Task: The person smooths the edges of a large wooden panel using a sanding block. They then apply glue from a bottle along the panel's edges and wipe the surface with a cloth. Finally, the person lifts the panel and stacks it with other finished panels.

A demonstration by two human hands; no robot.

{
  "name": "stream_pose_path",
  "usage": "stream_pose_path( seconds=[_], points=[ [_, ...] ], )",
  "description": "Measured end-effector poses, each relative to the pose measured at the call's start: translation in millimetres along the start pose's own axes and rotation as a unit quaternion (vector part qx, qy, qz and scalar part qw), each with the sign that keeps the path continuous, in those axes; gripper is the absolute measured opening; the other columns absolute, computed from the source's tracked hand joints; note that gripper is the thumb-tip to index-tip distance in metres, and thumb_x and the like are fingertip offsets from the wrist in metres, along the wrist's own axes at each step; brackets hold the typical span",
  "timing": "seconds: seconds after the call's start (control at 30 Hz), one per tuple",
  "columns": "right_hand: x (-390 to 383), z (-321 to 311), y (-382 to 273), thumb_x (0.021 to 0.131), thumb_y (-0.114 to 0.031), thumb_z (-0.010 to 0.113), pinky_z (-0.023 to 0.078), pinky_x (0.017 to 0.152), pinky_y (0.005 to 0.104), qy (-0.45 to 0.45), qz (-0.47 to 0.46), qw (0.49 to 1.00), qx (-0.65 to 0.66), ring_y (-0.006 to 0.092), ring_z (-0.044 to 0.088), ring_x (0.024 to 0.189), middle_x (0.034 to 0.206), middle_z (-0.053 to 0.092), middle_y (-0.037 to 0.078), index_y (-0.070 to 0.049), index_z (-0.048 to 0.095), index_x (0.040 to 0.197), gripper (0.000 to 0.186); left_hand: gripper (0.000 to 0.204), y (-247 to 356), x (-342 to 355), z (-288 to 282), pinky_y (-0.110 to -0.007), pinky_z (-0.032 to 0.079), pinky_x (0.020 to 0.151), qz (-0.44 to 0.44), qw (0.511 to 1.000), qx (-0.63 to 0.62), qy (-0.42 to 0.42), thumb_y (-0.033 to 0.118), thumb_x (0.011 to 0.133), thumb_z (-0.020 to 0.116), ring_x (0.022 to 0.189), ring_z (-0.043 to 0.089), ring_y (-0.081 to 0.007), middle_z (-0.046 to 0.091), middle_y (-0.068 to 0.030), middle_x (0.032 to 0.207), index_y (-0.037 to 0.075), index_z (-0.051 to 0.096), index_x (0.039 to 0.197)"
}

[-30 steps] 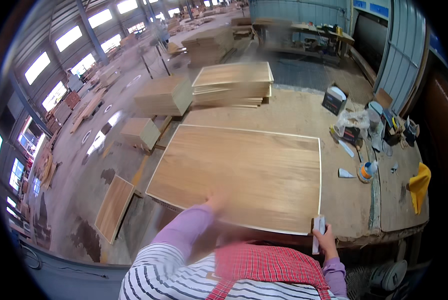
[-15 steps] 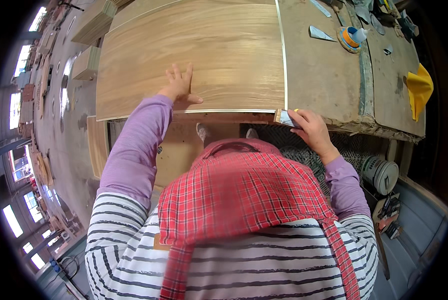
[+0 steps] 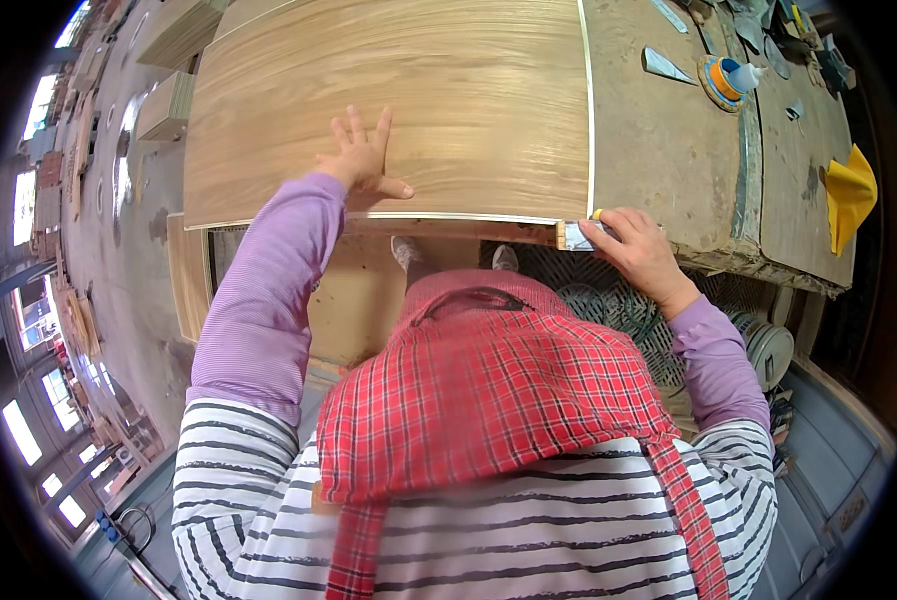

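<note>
A wood-grain panel (image 3: 429, 90) with pale edging lies on the worktable (image 3: 669, 160). My left hand (image 3: 359, 155) rests on it near the front edge, fingers spread. My right hand (image 3: 629, 245) grips a small block tool (image 3: 569, 236), wooden with a silvery face, at the panel's right front corner; a small yellow part (image 3: 598, 214) shows by my fingers.
On the table's right are a blue-and-orange glue bottle (image 3: 737, 78), metal scraps (image 3: 666, 66), clutter and a yellow cloth (image 3: 849, 200). Board stacks (image 3: 165, 108) stand left. A white bucket (image 3: 771, 352) sits below right; a panel (image 3: 191, 280) leans at left front.
My view has swung sharply down since a second ago. My left hand, blurred then, now shows spread on the panel. Both hands have shifted only slightly since half a second ago.
</note>
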State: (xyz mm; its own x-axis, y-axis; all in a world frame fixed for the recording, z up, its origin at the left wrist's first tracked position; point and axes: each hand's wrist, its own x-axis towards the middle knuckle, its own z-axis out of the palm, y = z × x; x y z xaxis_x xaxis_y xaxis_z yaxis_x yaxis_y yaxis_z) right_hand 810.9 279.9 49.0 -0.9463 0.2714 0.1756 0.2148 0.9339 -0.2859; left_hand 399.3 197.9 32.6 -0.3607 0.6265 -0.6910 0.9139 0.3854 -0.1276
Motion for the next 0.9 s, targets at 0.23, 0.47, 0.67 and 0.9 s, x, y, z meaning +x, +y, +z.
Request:
stream_pose_path(
  seconds=[0.23, 0.47, 0.67, 0.9],
  points=[
    [11.0, 18.4, -4.1, 0.064, -0.013, 0.075, 0.047, 0.08, 0.0395, 0.012, -0.008, 1.0, 0.027, 0.0284, 0.056, 0.098, 0.106, 0.056, 0.009, -0.01, 0.057, 0.122, 0.061, 0.143, 4.9, -6.3, -4.1, -0.076, 0.022, 0.096, -0.005, 1.0, 0.006, -0.025, 0.071, 0.051, 0.077, 0.136, -0.014, -0.0544, -0.022, -0.0318, 0.147, 0.023, -0.018, 0.147],
    [132.2, 99.0, -103.1, 0.078, -0.011, 0.055, 0.047, 0.079, 0.0399, 0.085, -0.006, 0.992, 0.098, 0.0298, 0.056, 0.091, 0.099, 0.056, 0.011, -0.008, 0.055, 0.12, 0.042, 0.136, 7.7, -7.5, -10.7, -0.077, 0.02, 0.095, 0.023, 1.0, 0.007, -0.013, 0.068, 0.059, 0.075, 0.135, -0.014, -0.0552, -0.02, -0.0338, 0.147, 0.018, -0.013, 0.149],
    [86.8, 68.8, -67.0, 0.08, -0.011, 0.056, 0.048, 0.075, 0.0391, 0.06, 0.023, 0.996, 0.066, 0.0274, 0.058, 0.089, 0.094, 0.058, 0.009, -0.01, 0.057, 0.118, 0.038, 0.134, 1.4, -10.3, -4.7, -0.077, 0.021, 0.094, 0.019, 1.0, 0.02, -0.009, 0.072, 0.06, 0.07, 0.135, -0.013, -0.0562, -0.02, -0.034, 0.147, 0.017, -0.014, 0.149],
    [12.0, 18.5, -12.6, 0.069, -0.015, 0.072, 0.046, 0.076, 0.0396, 0.007, 0.021, 1.0, 0.007, 0.028, 0.055, 0.089, 0.102, 0.057, 0.008, -0.012, 0.057, 0.122, 0.056, 0.128, 2.8, -16.5, -5.1, -0.077, 0.023, 0.093, 0.039, 0.999, 0.026, -0.009, 0.07, 0.067, 0.067, 0.134, -0.012, -0.0588, -0.019, -0.0367, 0.146, 0.012, -0.012, 0.149]
  ],
)
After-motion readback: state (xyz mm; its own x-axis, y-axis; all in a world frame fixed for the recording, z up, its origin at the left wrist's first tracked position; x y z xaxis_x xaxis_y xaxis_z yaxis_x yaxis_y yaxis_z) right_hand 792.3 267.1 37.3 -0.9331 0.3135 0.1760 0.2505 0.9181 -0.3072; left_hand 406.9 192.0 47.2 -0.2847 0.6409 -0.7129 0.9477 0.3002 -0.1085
